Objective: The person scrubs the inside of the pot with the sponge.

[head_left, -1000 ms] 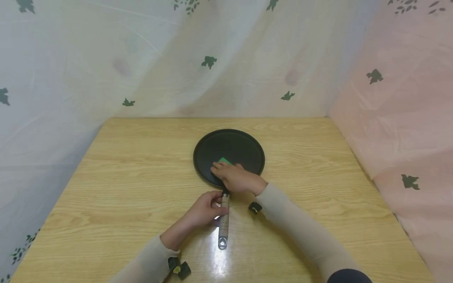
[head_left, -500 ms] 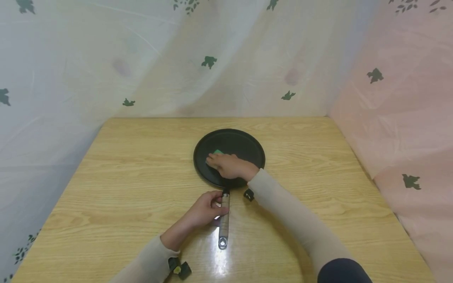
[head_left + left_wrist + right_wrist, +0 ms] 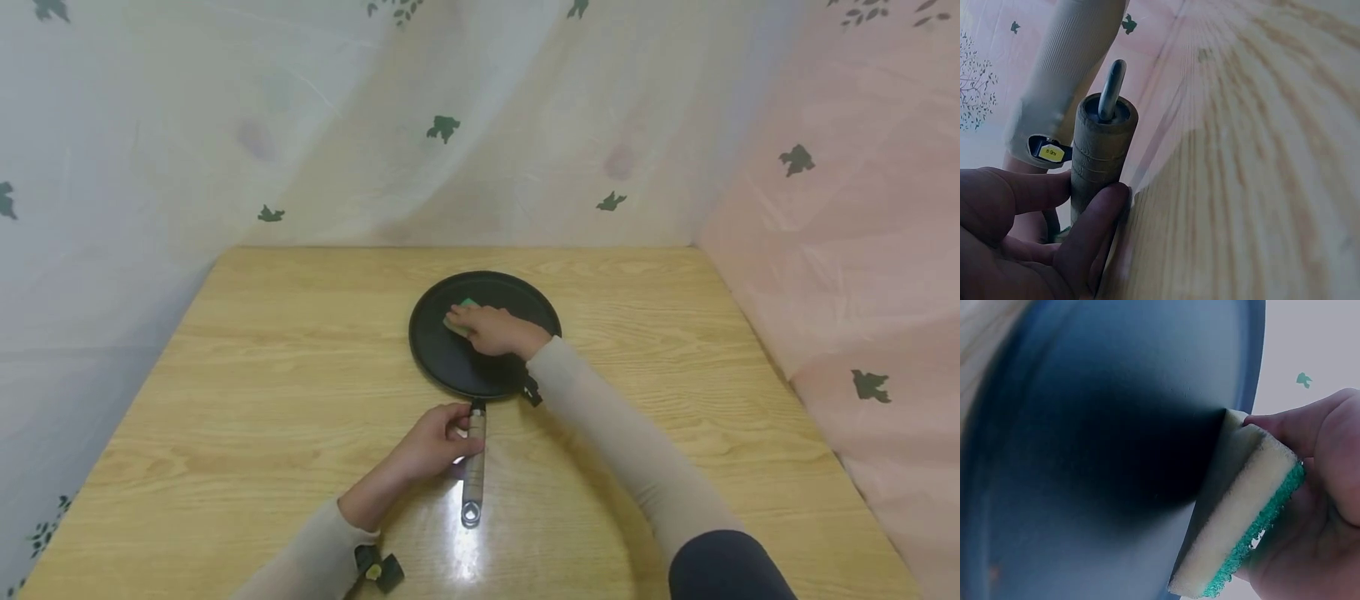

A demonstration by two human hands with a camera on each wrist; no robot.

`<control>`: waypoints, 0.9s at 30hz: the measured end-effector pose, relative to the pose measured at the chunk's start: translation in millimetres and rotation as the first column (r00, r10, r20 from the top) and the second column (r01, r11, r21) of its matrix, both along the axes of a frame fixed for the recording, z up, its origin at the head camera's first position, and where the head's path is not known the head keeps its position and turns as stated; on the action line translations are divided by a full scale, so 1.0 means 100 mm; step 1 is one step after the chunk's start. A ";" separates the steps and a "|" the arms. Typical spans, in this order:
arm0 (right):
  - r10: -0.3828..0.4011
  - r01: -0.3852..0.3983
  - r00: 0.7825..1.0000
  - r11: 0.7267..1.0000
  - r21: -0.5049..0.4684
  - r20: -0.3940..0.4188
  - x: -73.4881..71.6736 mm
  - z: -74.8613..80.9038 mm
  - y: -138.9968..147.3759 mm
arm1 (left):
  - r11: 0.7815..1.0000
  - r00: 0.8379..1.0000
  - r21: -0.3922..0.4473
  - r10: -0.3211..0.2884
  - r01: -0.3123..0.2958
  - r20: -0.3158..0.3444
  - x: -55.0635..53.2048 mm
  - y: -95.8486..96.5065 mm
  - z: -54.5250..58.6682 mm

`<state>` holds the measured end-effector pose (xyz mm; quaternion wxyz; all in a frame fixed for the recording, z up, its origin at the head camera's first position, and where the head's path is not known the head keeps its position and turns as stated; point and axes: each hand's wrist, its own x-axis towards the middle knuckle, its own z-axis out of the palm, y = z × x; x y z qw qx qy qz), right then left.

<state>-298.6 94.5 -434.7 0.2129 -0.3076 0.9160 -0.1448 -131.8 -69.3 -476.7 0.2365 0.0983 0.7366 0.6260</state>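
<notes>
A round black frying pan (image 3: 495, 379) lies on the table, its wood-look handle (image 3: 473, 479) toward me. My left hand (image 3: 435, 442) grips that handle between thumb and fingers; in the left wrist view the handle's end (image 3: 1100, 144) shows a metal hanging loop. Over the pan, my right hand (image 3: 491, 327) holds a sponge (image 3: 1241, 512) with a pale yellow body and a green scouring side. The right wrist view has the yellow side facing the pan surface (image 3: 1116, 381), the green side toward the palm, and one edge at the pan.
The wood-grain table (image 3: 300, 333) surrounds the pan on every side. A pale curtain (image 3: 337, 125) with green bird prints hangs behind it, and a pinkish one (image 3: 847, 275) is at the right. Each sleeve carries a small dark wrist device (image 3: 380, 571).
My right hand and the sponge have moved away from me over the pan, from near the handle end to around its middle. The left hand stays on the handle.
</notes>
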 end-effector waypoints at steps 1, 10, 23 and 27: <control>-0.004 0.004 1.000 1.000 -0.002 -0.002 -0.01 0.00 0.01 | 1.000 1.000 0.000 -0.001 0.001 -0.001 0.00 0.00 0.01; -0.050 0.050 0.998 0.998 -0.024 -0.025 -0.07 -0.06 0.19 | 1.000 1.000 -0.007 0.002 -0.002 -0.002 0.00 0.00 0.01; -0.093 0.095 0.995 0.995 0.032 -0.042 0.08 0.02 0.48 | 0.999 1.000 -0.036 0.009 -0.010 -0.009 0.02 -0.01 0.03; -0.093 0.094 0.995 0.995 0.017 -0.038 0.17 0.06 0.56 | 0.999 1.000 -0.035 0.010 -0.011 -0.011 0.01 -0.01 0.02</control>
